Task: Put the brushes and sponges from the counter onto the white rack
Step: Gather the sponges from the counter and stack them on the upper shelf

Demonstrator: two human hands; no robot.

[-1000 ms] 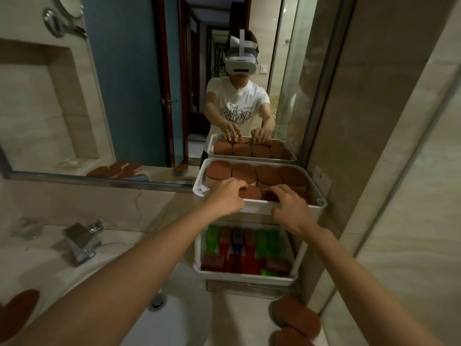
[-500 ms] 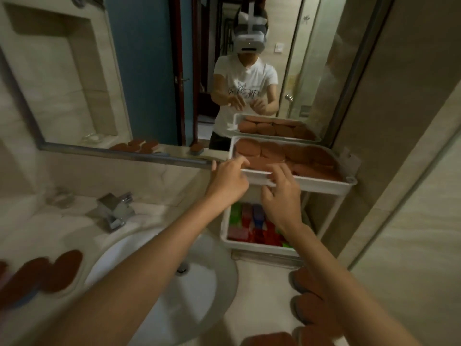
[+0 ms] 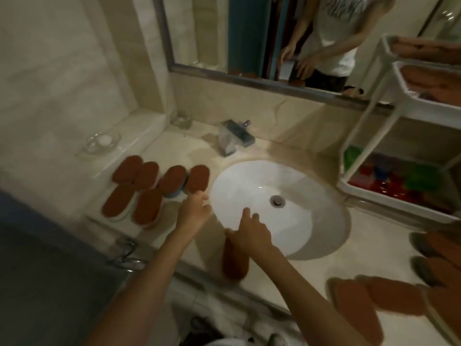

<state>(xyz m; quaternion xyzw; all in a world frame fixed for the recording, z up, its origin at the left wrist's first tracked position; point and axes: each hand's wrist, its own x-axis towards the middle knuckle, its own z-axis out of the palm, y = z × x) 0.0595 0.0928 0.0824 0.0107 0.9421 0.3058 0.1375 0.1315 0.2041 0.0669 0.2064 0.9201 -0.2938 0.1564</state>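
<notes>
We have swung from the white rack (image 3: pixel 409 113), now at 2 o'clock, back to the counter: left hand (image 3: pixel 193 212) and right hand (image 3: pixel 252 233), both open and empty, reach toward brown brushes (image 3: pixel 154 188) at 9 o'clock; more remain

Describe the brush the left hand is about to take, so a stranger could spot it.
Start at the white sink. Left of it on the counter sits a cluster of six brown oval brushes. It is the one nearest the basin's rim, just above the left hand.

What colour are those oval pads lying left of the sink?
Reddish-brown on top, best seen in the head view: the oval pads left of the sink.
</notes>
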